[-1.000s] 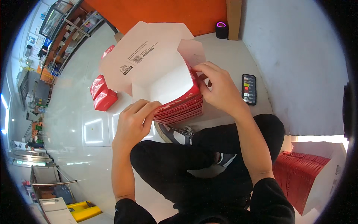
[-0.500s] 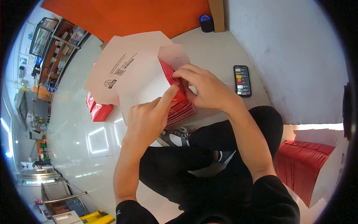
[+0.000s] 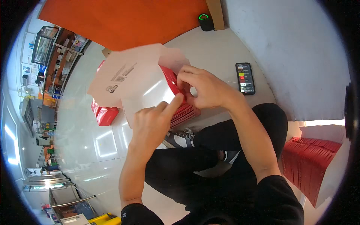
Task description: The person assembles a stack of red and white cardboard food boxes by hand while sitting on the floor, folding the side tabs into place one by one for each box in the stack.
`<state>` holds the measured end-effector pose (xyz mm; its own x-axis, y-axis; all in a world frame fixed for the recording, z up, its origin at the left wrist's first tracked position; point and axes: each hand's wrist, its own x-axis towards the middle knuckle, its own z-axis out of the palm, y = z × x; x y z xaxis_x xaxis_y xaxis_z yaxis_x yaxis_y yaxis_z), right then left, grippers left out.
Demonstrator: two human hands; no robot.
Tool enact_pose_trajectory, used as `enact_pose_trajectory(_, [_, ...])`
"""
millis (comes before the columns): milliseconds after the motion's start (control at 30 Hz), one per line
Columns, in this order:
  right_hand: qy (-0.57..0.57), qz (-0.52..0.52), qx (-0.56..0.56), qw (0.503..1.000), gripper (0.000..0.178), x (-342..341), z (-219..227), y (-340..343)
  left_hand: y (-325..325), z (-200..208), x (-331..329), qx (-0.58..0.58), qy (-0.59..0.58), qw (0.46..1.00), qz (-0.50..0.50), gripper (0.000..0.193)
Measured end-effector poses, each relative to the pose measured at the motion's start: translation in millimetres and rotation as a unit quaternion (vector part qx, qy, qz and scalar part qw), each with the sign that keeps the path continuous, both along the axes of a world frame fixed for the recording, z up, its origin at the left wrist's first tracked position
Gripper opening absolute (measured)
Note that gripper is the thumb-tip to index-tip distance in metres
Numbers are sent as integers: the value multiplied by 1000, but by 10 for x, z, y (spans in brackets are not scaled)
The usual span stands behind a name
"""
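A large cardboard box blank, pale inside with dark print and red on its other face, stands partly folded in front of me. My right hand pinches its narrow red side panel, fingers closed. My left hand is closed at the near end of that panel, its thumb pressed toward the right fingertips; its other fingertips are hidden. Below both hands lies a stack of flat red box blanks, seen by its layered edges.
Folded red boxes sit on the tiled floor to the left. A phone lies on the right, near the wall. A small black speaker stands by the orange panel. More stacked red blanks are at my right, beyond my bent knee.
The blank's far edge has tipped down toward me. Both hands stay on the red panel, with the fingers slightly shifted. The speaker's light ring has turned from blue to green.
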<state>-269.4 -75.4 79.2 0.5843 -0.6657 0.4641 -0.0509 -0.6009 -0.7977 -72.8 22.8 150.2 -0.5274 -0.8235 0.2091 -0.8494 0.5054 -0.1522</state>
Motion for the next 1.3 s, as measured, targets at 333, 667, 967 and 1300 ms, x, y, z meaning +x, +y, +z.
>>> enact_pose_trajectory(333, [-29, -6, 50, 998, 25, 15, 26, 28, -42, 96, -38, 61, -45, 997, -5, 46])
enact_pose_trajectory(667, [-50, -73, 4, 996, 17, 95, -21, 15, -602, 350, -1, -14, -36, 999, -24, 30])
enact_pose_trajectory(967, [17, -261, -42, 964, 21, 372, -56, -59, -768, 275, 122, -26, -74, 991, -112, 21])
enact_pose_trajectory(1300, [41, -302, 8, 952, 13, 401, -84, -29, -851, 263, 75, 51, -59, 992, -104, 20])
